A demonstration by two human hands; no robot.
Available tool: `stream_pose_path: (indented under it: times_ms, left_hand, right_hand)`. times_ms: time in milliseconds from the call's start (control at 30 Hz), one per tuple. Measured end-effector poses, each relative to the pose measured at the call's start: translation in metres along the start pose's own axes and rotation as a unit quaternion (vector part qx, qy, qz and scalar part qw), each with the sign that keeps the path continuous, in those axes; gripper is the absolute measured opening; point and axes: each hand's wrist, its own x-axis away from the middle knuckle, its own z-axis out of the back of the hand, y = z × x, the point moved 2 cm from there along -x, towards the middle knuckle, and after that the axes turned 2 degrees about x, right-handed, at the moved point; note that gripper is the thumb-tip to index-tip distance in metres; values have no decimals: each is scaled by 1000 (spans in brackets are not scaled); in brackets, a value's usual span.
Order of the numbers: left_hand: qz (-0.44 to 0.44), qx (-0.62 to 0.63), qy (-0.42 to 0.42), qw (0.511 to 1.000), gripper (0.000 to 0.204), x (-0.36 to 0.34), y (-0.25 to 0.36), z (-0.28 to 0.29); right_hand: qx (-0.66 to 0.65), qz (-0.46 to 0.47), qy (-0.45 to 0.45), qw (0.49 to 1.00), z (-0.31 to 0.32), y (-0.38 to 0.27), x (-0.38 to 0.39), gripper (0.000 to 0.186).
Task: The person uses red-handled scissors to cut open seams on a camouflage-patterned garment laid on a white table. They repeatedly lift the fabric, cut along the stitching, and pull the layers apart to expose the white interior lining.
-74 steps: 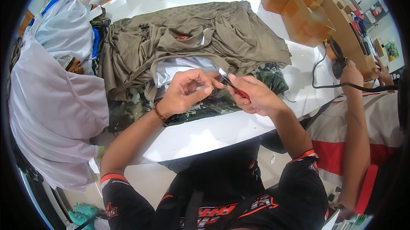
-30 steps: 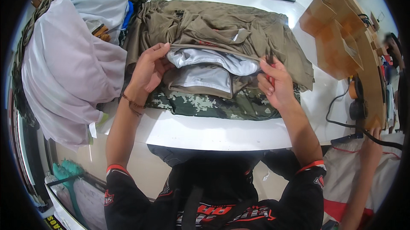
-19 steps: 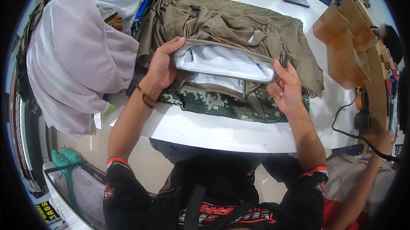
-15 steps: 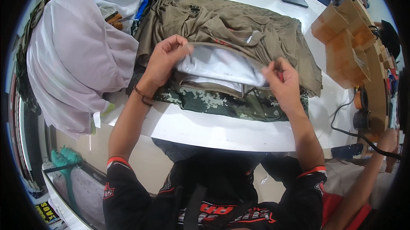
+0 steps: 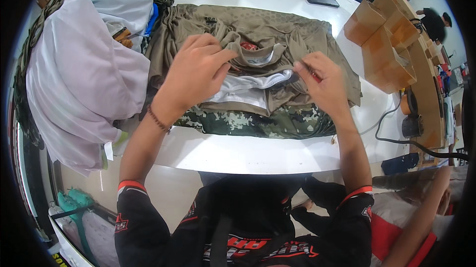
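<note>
The olive-brown shirt [image 5: 307, 36] lies rumpled over camouflage fabric [image 5: 253, 122] on the white worktop [image 5: 238, 157]. The left hand [image 5: 197, 71] covers part of its collar; its back hides whether the fingers grip cloth. The right hand's [image 5: 326, 84] fingers are closed around a red-handled tool [image 5: 315, 75], mostly hidden. A red emblem [image 5: 249, 46] inside the neck is too small to read; bold lettering [image 5: 248, 247] crosses the wearer's black jersey [image 5: 191, 244], cut off below.

Right fingers [image 5: 317, 60] mostly hide a red tool [image 5: 315, 75]
</note>
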Motion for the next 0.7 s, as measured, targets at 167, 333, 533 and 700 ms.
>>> stream_pose_path:
  times_ms: [167, 333, 533, 700]
  left_hand:
    - [-18, -10, 61, 998, 9, -21, -9, -34]
    - [158, -78, -14, 984, 8, -19, -24, -57]
    - [221, -10, 16, 975, 13, 10, -25, -48]
    - [276, 7, 12, 961, 24, 14, -25, -50]
  right_hand:
    - [48, -122, -1, 991, -14, 11, -40, 34]
    - [131, -206, -125, 962, -40, 31, -62, 35]
    - [-45, -161, -26, 986, -35, 27, -28, 28]
    - [-265, -216, 18, 940, -36, 28, 7, 16]
